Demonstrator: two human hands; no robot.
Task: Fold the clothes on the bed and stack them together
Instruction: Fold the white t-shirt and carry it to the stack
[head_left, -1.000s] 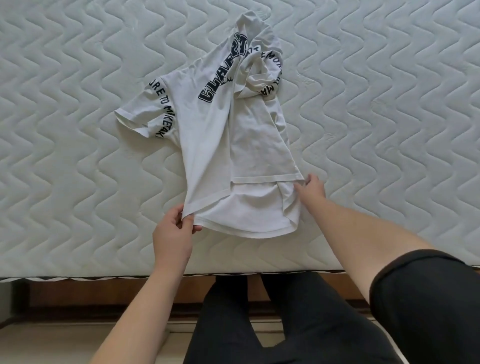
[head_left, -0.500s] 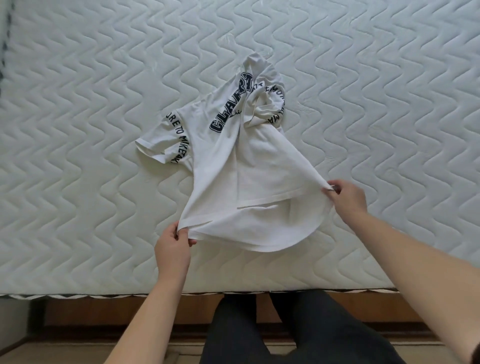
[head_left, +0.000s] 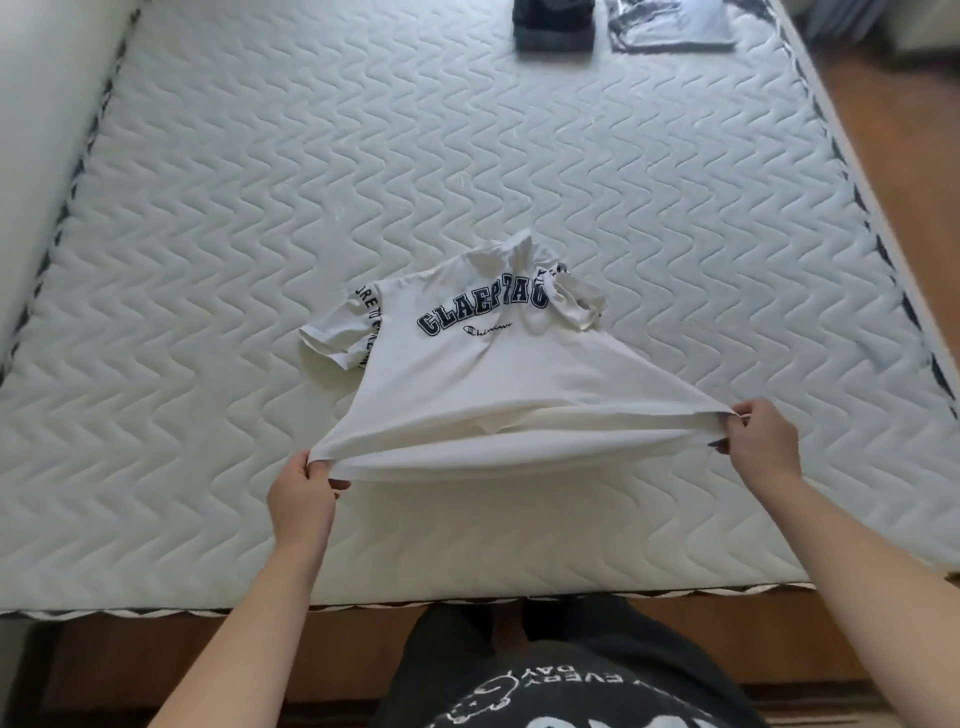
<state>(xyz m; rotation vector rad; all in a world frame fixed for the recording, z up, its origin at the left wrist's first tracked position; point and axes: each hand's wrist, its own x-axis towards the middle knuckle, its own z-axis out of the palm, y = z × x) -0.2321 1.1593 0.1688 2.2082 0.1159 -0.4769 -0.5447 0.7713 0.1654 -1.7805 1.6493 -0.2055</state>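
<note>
One quilted white mattress (head_left: 311, 182), wavy stitched channels, fills view. White T-shirt (head_left: 467, 374), soft cotton, dark block lettering across chest, lies near mattress front edge; hem lifted and stretched taut, far sleeve bunched, near-left sleeve flat. Two dark folded garments at mattress far edge: black bundle (head_left: 553, 26), grey flat piece (head_left: 675, 26). Left hand (head_left: 304, 493) fingers pinched shut on hem's left corner; right hand (head_left: 761, 449) pinched on right corner. Versus half second earlier: hands spread wider apart, shirt front unfolded, lettering fully exposed.
</note>
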